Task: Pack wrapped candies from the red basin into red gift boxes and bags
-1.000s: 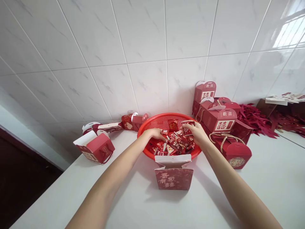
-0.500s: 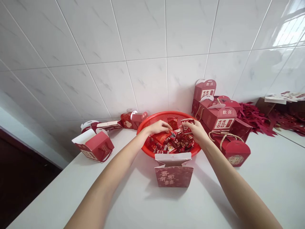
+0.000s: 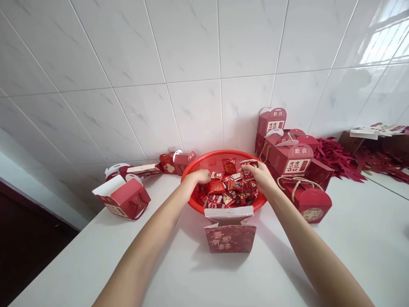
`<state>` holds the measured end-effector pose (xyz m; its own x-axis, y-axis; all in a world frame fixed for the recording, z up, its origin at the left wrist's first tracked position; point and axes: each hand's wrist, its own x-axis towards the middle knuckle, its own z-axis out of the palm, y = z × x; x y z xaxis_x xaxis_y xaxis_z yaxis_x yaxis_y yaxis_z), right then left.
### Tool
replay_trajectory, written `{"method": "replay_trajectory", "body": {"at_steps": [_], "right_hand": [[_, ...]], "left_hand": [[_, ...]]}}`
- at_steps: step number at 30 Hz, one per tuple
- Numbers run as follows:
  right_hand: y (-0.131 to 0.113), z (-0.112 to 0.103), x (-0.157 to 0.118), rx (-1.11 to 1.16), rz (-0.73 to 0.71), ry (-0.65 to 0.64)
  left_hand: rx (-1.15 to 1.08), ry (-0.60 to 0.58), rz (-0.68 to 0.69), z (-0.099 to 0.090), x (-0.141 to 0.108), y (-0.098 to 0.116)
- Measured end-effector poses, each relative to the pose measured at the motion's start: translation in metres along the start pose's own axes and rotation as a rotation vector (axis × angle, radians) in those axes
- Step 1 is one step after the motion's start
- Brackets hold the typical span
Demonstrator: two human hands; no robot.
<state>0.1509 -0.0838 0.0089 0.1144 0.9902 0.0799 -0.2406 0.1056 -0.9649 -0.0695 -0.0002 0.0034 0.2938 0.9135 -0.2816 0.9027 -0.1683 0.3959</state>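
A red plastic basket (image 3: 204,159) holds many red wrapped candies (image 3: 234,185). At its left inner side is my left hand (image 3: 200,176), fingers curled down among the candies; what they hold, if anything, is hidden. My right hand (image 3: 260,174), at the basket's right side, pinches a red candy packet (image 3: 249,169) with white print. In front of the basket stands a red paper gift box (image 3: 230,238), its top open and its white inner flap raised.
Another open red box (image 3: 126,198) stands at the left, near the table edge. Closed red boxes with rope handles (image 3: 308,200) are stacked to the right, beside dark red paper shreds (image 3: 338,160). Flat and part-folded boxes (image 3: 145,169) lie against the tiled wall (image 3: 191,111).
My left hand has moved left and let go of the red candy near the basket's middle. The right hand still holds its packet. The view has shifted slightly.
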Motion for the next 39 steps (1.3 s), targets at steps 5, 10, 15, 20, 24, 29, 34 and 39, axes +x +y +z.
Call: {"method": "replay_trajectory", "body": {"at_steps": [5,10,15,20,24,29,34,39], "right_hand": [[0.000,0.000,0.000,0.002,0.009,0.013],[0.000,0.000,0.001,-0.010,-0.016,-0.007],[0.002,0.000,0.001,-0.038,-0.043,-0.018],[0.003,-0.001,0.001,-0.043,-0.035,-0.038],[0.003,-0.001,-0.001,-0.054,-0.037,-0.036],[0.002,0.001,-0.002,-0.047,-0.052,-0.032],[0.002,0.000,-0.002,-0.044,-0.061,-0.050],[0.002,0.000,-0.001,-0.036,-0.055,-0.030]], "left_hand": [[0.043,-0.146,-0.051,0.002,-0.002,-0.002],[0.027,-0.331,-0.040,0.001,-0.010,0.007],[-0.035,-0.449,0.015,0.003,-0.015,0.016],[-0.122,-0.674,0.162,0.002,-0.023,0.027],[0.007,-0.779,0.237,0.008,-0.019,0.030],[-0.047,-0.845,0.189,0.024,-0.008,0.026],[-0.090,-0.855,0.253,0.025,-0.010,0.026],[-0.218,-0.791,0.362,0.011,-0.020,0.030]]}}
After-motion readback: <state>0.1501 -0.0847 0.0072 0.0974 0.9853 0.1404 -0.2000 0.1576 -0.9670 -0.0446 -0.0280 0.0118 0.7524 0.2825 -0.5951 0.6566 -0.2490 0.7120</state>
